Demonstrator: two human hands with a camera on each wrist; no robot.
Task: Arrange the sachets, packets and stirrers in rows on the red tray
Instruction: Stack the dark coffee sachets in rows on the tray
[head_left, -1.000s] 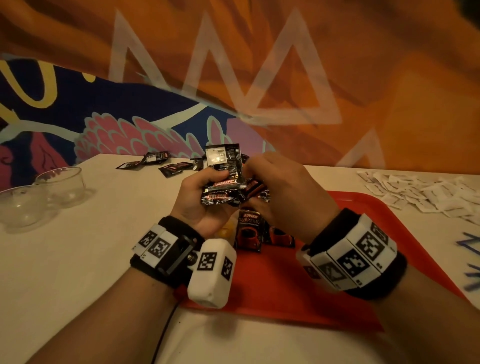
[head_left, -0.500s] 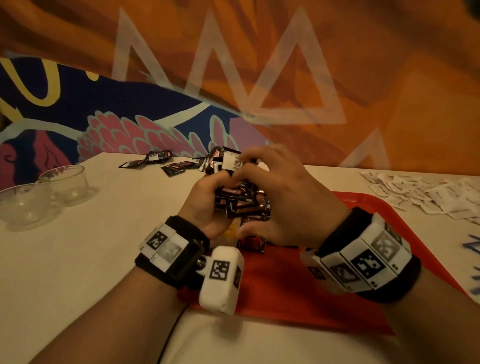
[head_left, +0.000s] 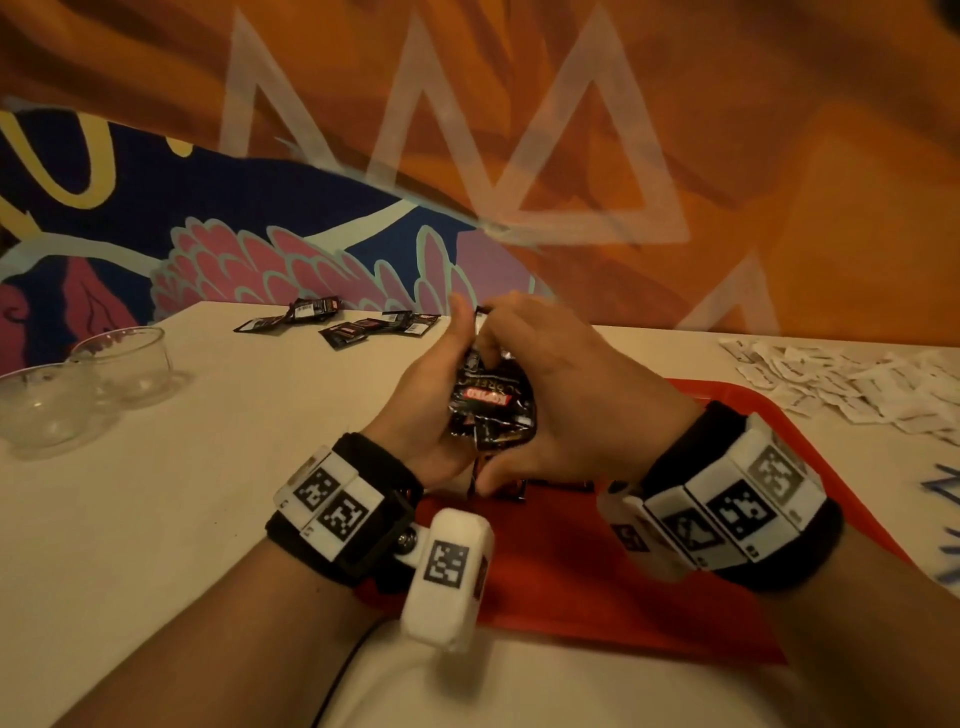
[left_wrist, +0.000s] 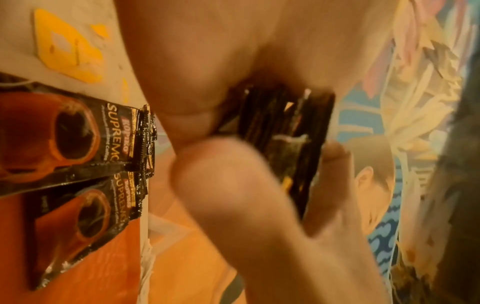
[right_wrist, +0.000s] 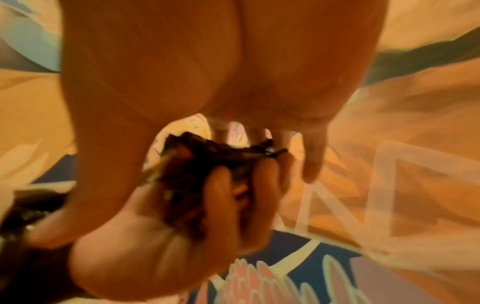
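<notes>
**Two hands, one bundle of coffee packets**

Most of the white table lay around the red tray, which sat at the near edge under both wrists. Two dark coffee packets already lay flat on the tray, side by side with their printed faces up, a start of a row. Farther back, loose dark packets lay scattered near the wall, a heap of white sachets lay off the tray's far right corner, and two clear glass bowls stood at the left. No stirrers could be made out.

Above the tray, the left hand and right hand both curled round one held bundle of packets, fingers wrapped over its edges, squaring it up.

To do this step well, the bundle probably needed its edges aligned first, then one hand keeping hold while the other peeled a single packet off the top. Each was best laid just beside the last, same face up, edges parallel to the tray rim. The slick foil seemed likely to slide, so a firm pinch would have helped.
</notes>
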